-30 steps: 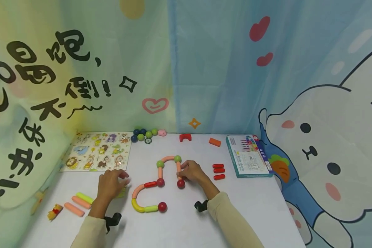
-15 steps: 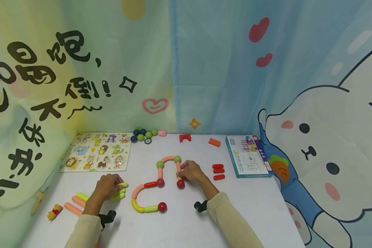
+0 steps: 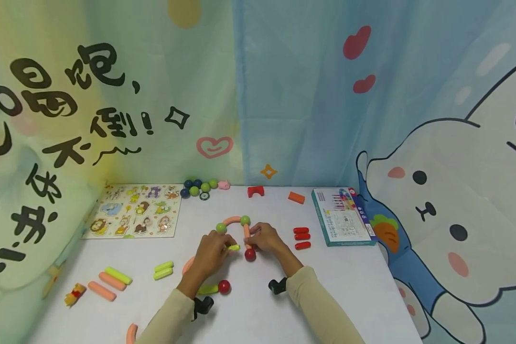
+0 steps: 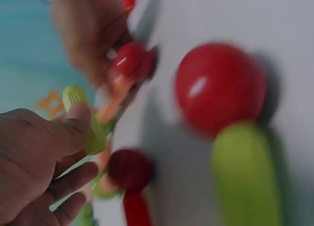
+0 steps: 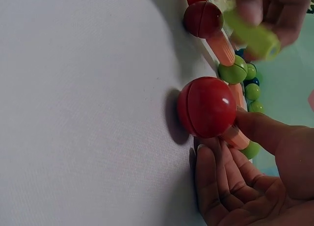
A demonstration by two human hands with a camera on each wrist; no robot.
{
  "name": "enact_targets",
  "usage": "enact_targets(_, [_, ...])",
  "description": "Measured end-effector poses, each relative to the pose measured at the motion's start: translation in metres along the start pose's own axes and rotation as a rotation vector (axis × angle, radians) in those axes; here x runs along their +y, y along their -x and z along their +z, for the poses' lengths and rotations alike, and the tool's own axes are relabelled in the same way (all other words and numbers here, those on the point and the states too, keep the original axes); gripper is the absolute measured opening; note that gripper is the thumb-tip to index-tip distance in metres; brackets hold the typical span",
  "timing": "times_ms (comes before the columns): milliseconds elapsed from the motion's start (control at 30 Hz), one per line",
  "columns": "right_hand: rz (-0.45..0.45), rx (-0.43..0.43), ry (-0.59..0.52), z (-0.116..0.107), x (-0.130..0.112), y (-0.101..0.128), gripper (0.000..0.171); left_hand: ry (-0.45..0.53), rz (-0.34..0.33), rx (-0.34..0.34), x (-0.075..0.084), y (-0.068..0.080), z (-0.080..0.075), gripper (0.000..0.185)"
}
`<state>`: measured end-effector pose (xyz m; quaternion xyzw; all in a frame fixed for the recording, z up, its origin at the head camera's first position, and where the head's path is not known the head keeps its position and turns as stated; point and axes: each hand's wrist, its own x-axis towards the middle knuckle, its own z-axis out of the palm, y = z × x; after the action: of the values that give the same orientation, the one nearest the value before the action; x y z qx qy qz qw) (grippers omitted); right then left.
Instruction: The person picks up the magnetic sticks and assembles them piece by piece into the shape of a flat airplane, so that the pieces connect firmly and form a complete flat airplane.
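My left hand [image 3: 208,254] pinches a short yellow-green rod [image 4: 81,118] between thumb and fingers, above the table near the right hand. With my right hand [image 3: 264,237] I pinch a straight orange rod [image 3: 247,232], its lower end at a red ball [image 5: 208,107]. That rod runs up to a green ball [image 3: 245,220], where a curved orange rod [image 3: 232,220] leads to another green ball [image 3: 221,228]. The left hand hides the middle of this chain in the head view. The chain's near end shows a yellow-green rod [image 3: 208,289] joined to a red ball [image 3: 225,286].
Two yellow-green rods [image 3: 163,274] lie left of the chain, with orange rods [image 3: 102,290] and a small bear figure [image 3: 75,294] farther left. Several red rods [image 3: 302,245] and a box [image 3: 344,217] are right. An animal puzzle board [image 3: 133,210] lies behind.
My left hand picked up one yellow-green rod from the small group at left and carried it right, over the chain toward the right hand. The right hand stays at the orange rod.
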<state>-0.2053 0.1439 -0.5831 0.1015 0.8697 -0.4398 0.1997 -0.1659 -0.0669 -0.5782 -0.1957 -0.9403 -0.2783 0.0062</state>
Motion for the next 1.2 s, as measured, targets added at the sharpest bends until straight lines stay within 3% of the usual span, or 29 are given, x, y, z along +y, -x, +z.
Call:
enact_targets(100, [-0.009,-0.01,-0.008,0.001,0.002,0.0,0.033,-0.103,0.038,0.005,0.004,-0.002,0.016,0.015])
enact_targets(267, [-0.031,-0.035,-0.048,0.003,0.006,-0.003,0.032,-0.255,0.057,0.036,0.002,0.002,0.025,0.014])
enact_targets(533, [-0.07,-0.023,-0.104,0.006,-0.001,-0.006,0.033,-0.205,0.052,0.046,0.002,0.002,0.025,0.016])
enact_targets(800, [-0.077,0.034,-0.072,0.012,-0.003,-0.007,0.032,-0.178,0.038,0.058,0.003,0.004,0.024,0.026])
enact_targets(1033, [-0.076,0.015,-0.062,0.011,-0.004,-0.004,0.032,-0.141,0.017,0.104,0.002,0.031,0.01,0.037])
enact_targets(1133, [-0.046,0.008,-0.031,0.01,-0.006,-0.005,0.033,-0.099,0.003,0.051,-0.001,0.05,0.002,0.036])
enact_targets(1200, [-0.029,0.012,-0.012,0.01,-0.006,-0.006,0.033,-0.079,0.003,-0.022,-0.003,0.062,-0.001,0.039])
